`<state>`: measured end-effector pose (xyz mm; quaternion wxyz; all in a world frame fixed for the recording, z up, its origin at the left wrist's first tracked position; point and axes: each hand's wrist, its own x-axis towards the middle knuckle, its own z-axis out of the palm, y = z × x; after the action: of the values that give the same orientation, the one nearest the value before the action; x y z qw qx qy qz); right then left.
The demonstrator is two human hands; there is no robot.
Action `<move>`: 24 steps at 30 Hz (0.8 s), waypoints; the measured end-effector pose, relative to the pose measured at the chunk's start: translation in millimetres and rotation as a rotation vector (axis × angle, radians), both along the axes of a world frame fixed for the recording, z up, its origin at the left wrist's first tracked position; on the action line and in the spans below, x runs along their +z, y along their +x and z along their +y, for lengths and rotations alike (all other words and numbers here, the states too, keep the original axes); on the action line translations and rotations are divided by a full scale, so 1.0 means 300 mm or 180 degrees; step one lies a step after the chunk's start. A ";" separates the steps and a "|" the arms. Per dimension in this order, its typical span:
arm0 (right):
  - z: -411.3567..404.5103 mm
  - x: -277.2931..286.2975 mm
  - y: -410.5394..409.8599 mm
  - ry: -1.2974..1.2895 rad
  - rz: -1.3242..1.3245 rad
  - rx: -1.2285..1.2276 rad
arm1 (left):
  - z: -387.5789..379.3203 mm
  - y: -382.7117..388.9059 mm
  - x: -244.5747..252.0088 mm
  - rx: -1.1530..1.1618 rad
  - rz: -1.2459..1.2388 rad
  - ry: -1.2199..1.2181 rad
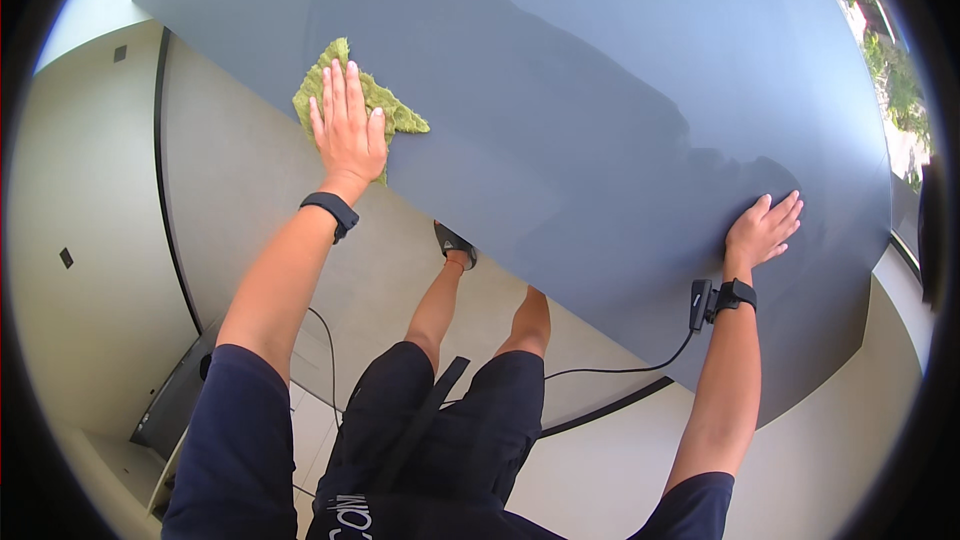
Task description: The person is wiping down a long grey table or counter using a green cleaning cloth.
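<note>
My left hand (349,124) lies flat over a fuzzy yellow-green cleaning cloth (401,114), its fingers stretched out and pressing it down. The cloth sits at the near edge of a broad smooth grey-blue tabletop (525,112), and one corner hangs past that edge. Toward the tabletop's right end, my right hand (761,232) rests on the surface with nothing under it, thumb and fingers somewhat apart. A black strap circles each wrist; the right one carries a small black device (701,305) with a cable. My left palm hides the middle of the cloth.
A black cable (615,370) runs from the right wrist toward my body. Below the tabletop are my legs, a black slipper (455,246) and the pale floor (360,277). A dark flat screen (176,390) stands at lower left. Sunlit greenery (892,79) shows at far right.
</note>
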<state>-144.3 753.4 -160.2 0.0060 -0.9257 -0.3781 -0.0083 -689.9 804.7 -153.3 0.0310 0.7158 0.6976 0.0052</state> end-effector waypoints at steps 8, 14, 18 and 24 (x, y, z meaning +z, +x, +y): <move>0.024 0.043 -0.033 -0.0030 -0.0015 -0.0030 | -0.116 0.097 0.052 0.0001 -0.0207 -0.0171; 0.015 0.021 -0.031 0.0042 0.0000 -0.0054 | -0.320 0.323 0.027 -0.0069 -0.0431 -0.0308; 0.011 0.007 -0.031 0.0039 -0.0003 -0.0049 | -0.434 0.456 0.018 -0.0368 -0.0493 -0.0381; 0.001 0.010 -0.033 -0.0022 -0.0050 -0.0036 | -0.606 0.621 0.017 -0.1233 -0.0435 -0.0771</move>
<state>-154.3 753.7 -157.3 -0.0002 -0.9277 -0.3730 -0.0144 -503.5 623.0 -148.4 0.1642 0.8254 0.5390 -0.0361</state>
